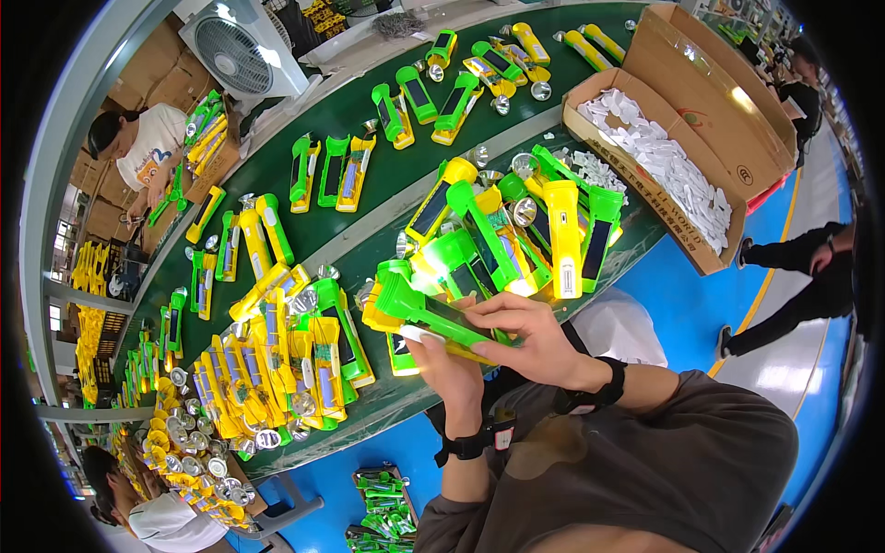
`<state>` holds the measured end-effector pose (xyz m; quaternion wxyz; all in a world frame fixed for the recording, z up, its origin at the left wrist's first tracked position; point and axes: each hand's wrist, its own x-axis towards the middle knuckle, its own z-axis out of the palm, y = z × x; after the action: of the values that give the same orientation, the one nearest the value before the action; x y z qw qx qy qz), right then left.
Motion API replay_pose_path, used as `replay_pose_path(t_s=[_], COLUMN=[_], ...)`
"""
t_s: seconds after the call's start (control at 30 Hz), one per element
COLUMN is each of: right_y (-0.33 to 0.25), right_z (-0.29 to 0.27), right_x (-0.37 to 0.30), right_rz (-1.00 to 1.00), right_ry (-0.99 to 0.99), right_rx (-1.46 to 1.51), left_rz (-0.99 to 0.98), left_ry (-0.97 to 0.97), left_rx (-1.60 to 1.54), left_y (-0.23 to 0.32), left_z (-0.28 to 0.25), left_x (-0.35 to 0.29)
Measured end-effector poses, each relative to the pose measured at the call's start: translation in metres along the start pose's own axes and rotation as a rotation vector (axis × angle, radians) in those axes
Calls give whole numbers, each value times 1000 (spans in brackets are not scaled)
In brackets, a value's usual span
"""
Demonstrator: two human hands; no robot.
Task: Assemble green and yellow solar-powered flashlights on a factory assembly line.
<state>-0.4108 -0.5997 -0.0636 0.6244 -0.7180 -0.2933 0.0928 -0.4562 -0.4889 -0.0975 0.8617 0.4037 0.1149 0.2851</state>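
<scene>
A flashlight (pixel 406 300) with a green upper shell and yellow underside is between my hands at the table's near edge, its wide head pointing left. My left hand (pixel 450 370) grips it from below. Across its body my right hand (pixel 539 339) has its fingers closed over the handle end. Just beyond lies a pile of green and yellow flashlights, among them a whole yellow one (pixel 564 238) and a green shell (pixel 481 230). Left of my hands are several opened yellow housings (pixel 251 369) with wires, batteries and reflectors.
A cardboard box (pixel 687 226) of small white plastic pieces stands at the right. More flashlight parts ride on the green belt (pixel 267 152). Co-workers sit at the far left (pixel 161 138) and lower left (pixel 166 516); a person (pixel 811 286) is at the right. A fan (pixel 235 57) stands at the back.
</scene>
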Motion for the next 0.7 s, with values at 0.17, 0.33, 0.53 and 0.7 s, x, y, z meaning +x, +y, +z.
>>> replay_pose_path(t_s=[0.17,0.33,0.53,0.7], right_y=[-2,7,7,-12], right_z=[2,-2,2,-20], right_x=[-1,2,-8,-15], right_rz=[-33,-39,-97,-154], right_ry=[-5,-63,-11,-102], right_rx=[-23,17,-89,-218], left_rz=[53,78,46,74], left_ry=[3,-28,-37,-175], left_rx=[33,95,244,284], left_y=[5,0,-5,-4], left_z=[6,-1,-5,-7], left_x=[-3,-4,-5,-11])
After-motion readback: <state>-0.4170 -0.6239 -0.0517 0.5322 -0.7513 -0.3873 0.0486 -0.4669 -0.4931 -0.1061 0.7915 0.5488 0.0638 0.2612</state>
